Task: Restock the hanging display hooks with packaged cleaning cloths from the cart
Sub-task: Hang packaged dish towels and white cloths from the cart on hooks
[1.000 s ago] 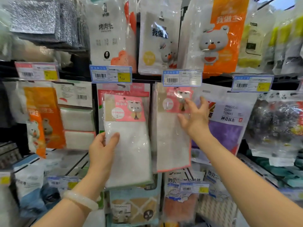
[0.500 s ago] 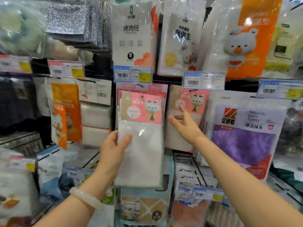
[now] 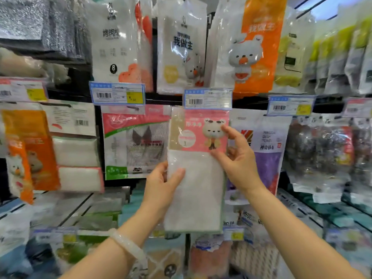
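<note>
My left hand [image 3: 161, 186] grips the lower left edge of the cloth pack [image 3: 196, 172], thumb across the front of the white cloth and the other fingers tucked behind. My right hand [image 3: 236, 164] is half open at the pack's right edge, thumb tip resting on the front where the pink card meets the cloth, forefinger stretched up beside the printed bear; I cannot tell whether the remaining fingers press the back or just hang behind it. The pack is upright, its top edge tucked just under the price tag [image 3: 208, 98] at the tip of the middle hook. The hook itself and the pack's hang hole are hidden behind that tag, so I cannot say whether the pack is already threaded on.

I judge the step in hand to be seating this pack on the hook. To do it well I would keep the left hand steady as the anchor, use the right fingers to feel for the hole behind the card, line it up with the hook tip, then push the pack straight back until it hangs square. I would keep it level so it does not snag on the mesh bag pack [image 3: 136, 141] just to its left or the purple towel pack [image 3: 265, 152] touching behind on the right. The plastic looks slippery, so a firm pinch matters.
</note>
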{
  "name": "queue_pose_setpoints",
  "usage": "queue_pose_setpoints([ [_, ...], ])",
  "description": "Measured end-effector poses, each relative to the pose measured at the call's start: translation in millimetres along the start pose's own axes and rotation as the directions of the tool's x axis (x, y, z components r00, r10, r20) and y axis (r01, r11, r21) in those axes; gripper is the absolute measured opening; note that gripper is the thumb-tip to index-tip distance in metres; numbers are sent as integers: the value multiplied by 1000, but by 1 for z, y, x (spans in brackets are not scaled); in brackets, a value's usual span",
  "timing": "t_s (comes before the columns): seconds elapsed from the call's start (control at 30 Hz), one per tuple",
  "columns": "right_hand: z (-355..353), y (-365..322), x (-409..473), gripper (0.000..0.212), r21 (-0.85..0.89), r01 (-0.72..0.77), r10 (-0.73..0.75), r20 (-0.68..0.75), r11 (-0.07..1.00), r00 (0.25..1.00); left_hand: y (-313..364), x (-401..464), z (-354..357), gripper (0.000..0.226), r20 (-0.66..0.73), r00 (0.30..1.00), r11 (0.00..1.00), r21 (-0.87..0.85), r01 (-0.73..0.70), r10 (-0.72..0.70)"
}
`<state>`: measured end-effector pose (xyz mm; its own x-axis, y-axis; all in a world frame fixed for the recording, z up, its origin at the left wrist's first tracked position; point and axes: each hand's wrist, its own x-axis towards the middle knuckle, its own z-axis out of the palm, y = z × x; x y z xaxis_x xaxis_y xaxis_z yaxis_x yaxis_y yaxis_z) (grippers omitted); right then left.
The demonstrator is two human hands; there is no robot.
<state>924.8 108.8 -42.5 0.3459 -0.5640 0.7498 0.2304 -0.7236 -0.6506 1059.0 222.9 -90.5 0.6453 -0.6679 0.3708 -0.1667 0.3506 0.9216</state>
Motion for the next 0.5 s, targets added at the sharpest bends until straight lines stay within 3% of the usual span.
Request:
queue_pose_setpoints([
  [0.17,-11,-5,20,66,-19,-29,28,-48,999,998,16,9,17,11,14,1000,999,30,-24,23],
  [0.5,-6,12,28,70,-138,-54,56,8,989,998,8,16,17,10,-42,998,998,18,53,-53],
])
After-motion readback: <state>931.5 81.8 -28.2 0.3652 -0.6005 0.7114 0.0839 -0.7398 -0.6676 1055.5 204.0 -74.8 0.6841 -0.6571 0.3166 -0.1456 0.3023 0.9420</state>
